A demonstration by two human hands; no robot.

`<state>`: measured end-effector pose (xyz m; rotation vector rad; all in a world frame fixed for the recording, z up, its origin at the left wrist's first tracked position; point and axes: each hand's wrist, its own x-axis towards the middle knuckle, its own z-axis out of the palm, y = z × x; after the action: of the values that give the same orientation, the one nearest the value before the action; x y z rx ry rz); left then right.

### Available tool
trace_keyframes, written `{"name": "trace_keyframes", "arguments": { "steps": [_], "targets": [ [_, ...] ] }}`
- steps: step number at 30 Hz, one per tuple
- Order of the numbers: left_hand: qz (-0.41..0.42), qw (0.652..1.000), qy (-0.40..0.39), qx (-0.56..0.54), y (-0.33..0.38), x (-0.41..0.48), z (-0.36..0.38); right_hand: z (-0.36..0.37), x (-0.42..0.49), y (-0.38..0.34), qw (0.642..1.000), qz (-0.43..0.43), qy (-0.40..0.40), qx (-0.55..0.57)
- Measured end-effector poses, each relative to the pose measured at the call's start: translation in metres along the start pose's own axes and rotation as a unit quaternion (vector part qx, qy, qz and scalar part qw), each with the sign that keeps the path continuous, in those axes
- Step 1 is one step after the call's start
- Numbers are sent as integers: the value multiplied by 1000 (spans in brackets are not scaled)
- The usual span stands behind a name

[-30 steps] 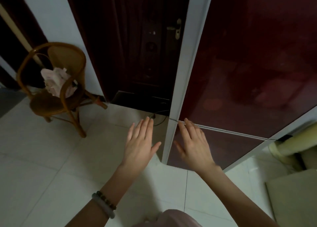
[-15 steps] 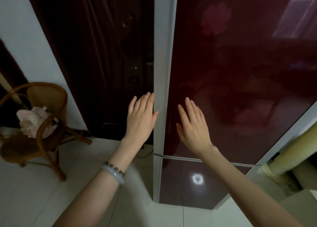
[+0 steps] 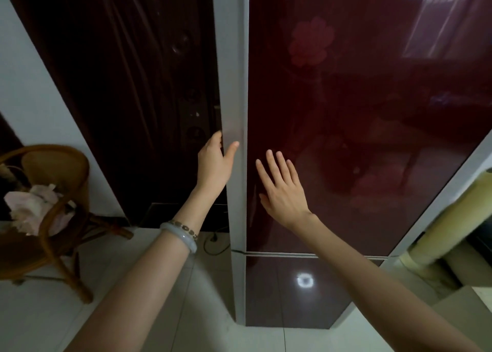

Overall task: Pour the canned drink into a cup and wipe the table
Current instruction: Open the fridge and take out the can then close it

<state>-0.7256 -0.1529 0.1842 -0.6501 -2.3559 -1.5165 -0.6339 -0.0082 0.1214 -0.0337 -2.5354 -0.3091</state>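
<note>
Two hands: left [image 3: 214,162], right [image 3: 285,192], at fridge door [image 3: 346,112]

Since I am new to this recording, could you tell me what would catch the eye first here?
A glossy dark-red fridge door fills the centre and right. The left hand grips its grey left edge, while the right hand is spread open over the red front. A wicker chair holding pale cloth stands at the left.
</note>
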Motion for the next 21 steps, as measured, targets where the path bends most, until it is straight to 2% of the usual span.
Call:
{"name": "trace_keyframes", "arguments": {
  "steps": [8,14,21],
  "targets": [
    [-59,998,-19,19,10,8,-10,-21,-2,-4,998,9,-65,-9],
    [-12,1000,-13,15,15,-38,-30,-37,-38,-19,998,29,-45,28],
    [33,997,-58,-29,26,-97,-59,-63,-93,-48,992,79,-12,98]
  ]
}}
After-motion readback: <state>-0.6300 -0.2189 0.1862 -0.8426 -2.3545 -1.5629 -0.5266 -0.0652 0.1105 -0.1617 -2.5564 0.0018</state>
